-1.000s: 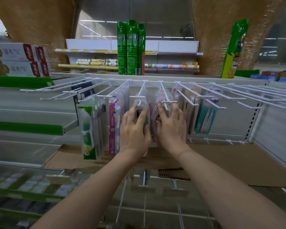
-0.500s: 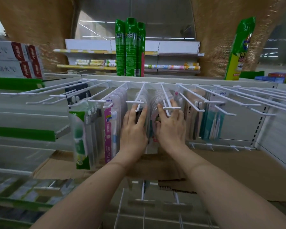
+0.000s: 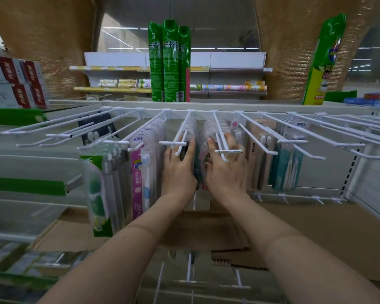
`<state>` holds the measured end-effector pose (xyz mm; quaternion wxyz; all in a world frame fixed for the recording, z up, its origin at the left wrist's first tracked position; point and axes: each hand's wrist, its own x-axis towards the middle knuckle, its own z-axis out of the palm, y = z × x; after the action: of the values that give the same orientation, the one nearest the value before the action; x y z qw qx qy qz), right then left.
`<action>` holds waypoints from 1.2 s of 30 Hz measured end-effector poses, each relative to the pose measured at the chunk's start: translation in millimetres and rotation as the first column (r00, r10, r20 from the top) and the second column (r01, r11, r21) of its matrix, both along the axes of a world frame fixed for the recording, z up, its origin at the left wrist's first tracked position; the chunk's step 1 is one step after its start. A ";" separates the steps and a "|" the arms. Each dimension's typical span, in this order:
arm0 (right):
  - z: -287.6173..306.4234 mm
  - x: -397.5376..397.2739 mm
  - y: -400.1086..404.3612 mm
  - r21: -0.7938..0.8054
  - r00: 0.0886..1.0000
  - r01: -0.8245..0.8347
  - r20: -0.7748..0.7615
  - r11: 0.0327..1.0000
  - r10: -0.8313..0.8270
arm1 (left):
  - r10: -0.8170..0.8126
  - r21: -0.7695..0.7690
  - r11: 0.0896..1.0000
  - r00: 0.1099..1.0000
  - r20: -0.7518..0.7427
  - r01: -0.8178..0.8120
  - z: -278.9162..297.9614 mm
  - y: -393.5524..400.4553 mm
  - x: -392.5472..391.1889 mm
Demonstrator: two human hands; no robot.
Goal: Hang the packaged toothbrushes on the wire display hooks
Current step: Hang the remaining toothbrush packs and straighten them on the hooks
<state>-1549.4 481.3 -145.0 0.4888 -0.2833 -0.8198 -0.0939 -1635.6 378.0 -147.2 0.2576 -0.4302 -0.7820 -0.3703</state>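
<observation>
White wire display hooks (image 3: 228, 137) jut toward me from a shelf back panel. Packaged toothbrushes hang on several of them: a green pack (image 3: 97, 189), a pink pack (image 3: 140, 172), clear blister packs (image 3: 213, 130) in the middle, and teal packs (image 3: 287, 163) to the right. My left hand (image 3: 180, 170) lies with straight fingers against the packs on the centre-left hook. My right hand (image 3: 226, 170) presses flat on the clear packs of the centre-right hook, fingers reaching past the hook tip. The front packs under both hands are mostly hidden.
Bare hooks (image 3: 53, 128) extend at the far left and bare hooks (image 3: 349, 132) at the far right. Tall green spray cans (image 3: 169, 62) stand on the shelf top (image 3: 239, 104). Red-and-white boxes (image 3: 15, 82) sit at upper left. Flattened cardboard (image 3: 316, 233) lies below.
Both hands have slid further back along the hooks, pushing the hanging packs toward the back panel. The view has tilted down slightly and moved closer.
</observation>
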 end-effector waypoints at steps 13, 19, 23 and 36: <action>-6.9 3.1 0.0 0.047 1.000 0.002 0.007 0.999 -0.002 | -0.023 0.082 0.996 1.000 0.006 0.022 -5.1 -3.8 0.8; -14.8 9.2 -32.6 0.091 0.989 0.021 -0.149 0.996 -0.007 | -0.128 0.182 0.979 0.974 0.188 0.094 -6.3 -23.6 6.3; -15.0 5.8 -58.7 -0.024 0.929 -0.281 -0.257 0.960 0.265 | -0.209 0.237 0.961 0.938 0.277 0.144 -3.7 -33.0 1.9; 2.7 -29.8 -61.9 -0.402 0.918 -0.386 -0.255 0.830 0.304 | -0.300 0.337 0.937 0.722 0.624 0.098 8.1 -1.4 -24.5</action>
<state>-1579.2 419.4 -142.3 0.4920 -0.2415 -0.8091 0.2120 -1660.1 376.7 -139.1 -0.0223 -0.3106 -0.7101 -0.6315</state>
